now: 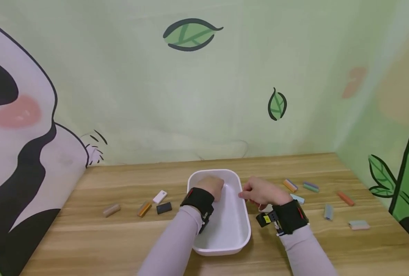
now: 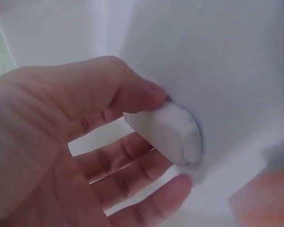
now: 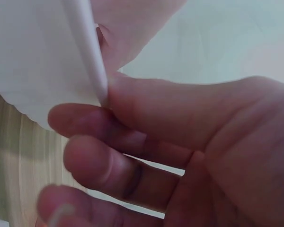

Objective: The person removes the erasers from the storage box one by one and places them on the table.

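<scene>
A white rectangular plastic tub stands in the middle of the wooden table. My left hand reaches inside at its far left, and the head view hides the fingers. In the left wrist view the thumb and fingers pinch a small white eraser close to the tub's white surface. My right hand is at the tub's right side. Seen from the right wrist, its thumb and index finger pinch the tub's rim, while the other fingers curl loosely below.
Left of the tub lie a brown block, an orange one, a white one and a black one. Several coloured blocks, including a red-orange one, are scattered on the right. A printed cloth wall borders the table.
</scene>
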Available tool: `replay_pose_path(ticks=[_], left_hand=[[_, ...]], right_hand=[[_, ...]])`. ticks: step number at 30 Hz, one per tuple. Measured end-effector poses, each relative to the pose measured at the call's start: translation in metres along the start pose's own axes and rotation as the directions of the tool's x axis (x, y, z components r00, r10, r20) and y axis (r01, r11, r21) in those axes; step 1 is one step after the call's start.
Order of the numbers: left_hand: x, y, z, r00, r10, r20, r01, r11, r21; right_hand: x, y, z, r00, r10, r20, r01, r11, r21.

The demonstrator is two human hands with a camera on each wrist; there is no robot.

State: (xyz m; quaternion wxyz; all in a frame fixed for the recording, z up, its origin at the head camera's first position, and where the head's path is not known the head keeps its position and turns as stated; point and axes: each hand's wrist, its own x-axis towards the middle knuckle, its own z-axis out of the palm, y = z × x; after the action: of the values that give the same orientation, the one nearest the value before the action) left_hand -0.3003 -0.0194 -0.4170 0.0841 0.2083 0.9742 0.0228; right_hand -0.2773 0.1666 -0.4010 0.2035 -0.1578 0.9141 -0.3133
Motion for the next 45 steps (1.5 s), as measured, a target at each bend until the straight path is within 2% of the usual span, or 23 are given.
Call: replay_pose_path(ticks=[4,10,17,20,26,31,38,41,45], left_hand=[[0.003,0.004,-0.004,1.0,0.026,-0.003,-0.027,0.999,-0.023],[0.0,0.001,-0.015,0.997,0.041,-0.059,-0.04,0.999,0.021],[-0.01,-0.01,-0.043,0.997,-0.011,-0.081,0.003,0.995,-0.098],[-0.017,-0.017,-0.054,0.996,-0.003,-0.094,-0.009,0.992,-0.125],[-0.043,-0.033,-0.067,0.986,0.009,-0.165,-0.033,0.989,-0.141],[-0.073,-0.059,-0.059,0.979,-0.07,-0.194,0.021,0.969,-0.245],[-0.111,-0.102,-0.03,0.962,-0.212,-0.17,0.14,0.924,-0.356],[-0.125,-0.112,-0.016,0.958,-0.255,-0.129,0.186,0.9,-0.395],[-0.138,-0.118,0.0,0.95,-0.297,-0.096,0.239,0.888,-0.393]], right_hand=[[-0.003,0.001,-0.005,1.0,0.018,-0.016,-0.018,1.0,-0.017],[-0.004,0.0,-0.004,1.0,0.001,-0.009,-0.001,1.0,-0.025],[0.001,-0.002,-0.002,1.0,0.01,-0.007,-0.011,0.999,-0.045],[0.002,-0.002,-0.001,1.0,0.007,-0.002,-0.008,0.999,-0.053],[0.003,-0.001,0.001,1.0,0.008,-0.006,-0.008,0.998,-0.056],[0.003,0.0,0.003,1.0,-0.004,-0.007,0.004,0.999,-0.05],[0.0,0.001,0.004,0.999,-0.028,-0.022,0.027,0.998,-0.051],[0.0,0.0,0.005,0.999,-0.03,-0.027,0.029,0.998,-0.056],[0.002,-0.003,0.006,1.0,-0.02,-0.024,0.018,0.998,-0.055]])
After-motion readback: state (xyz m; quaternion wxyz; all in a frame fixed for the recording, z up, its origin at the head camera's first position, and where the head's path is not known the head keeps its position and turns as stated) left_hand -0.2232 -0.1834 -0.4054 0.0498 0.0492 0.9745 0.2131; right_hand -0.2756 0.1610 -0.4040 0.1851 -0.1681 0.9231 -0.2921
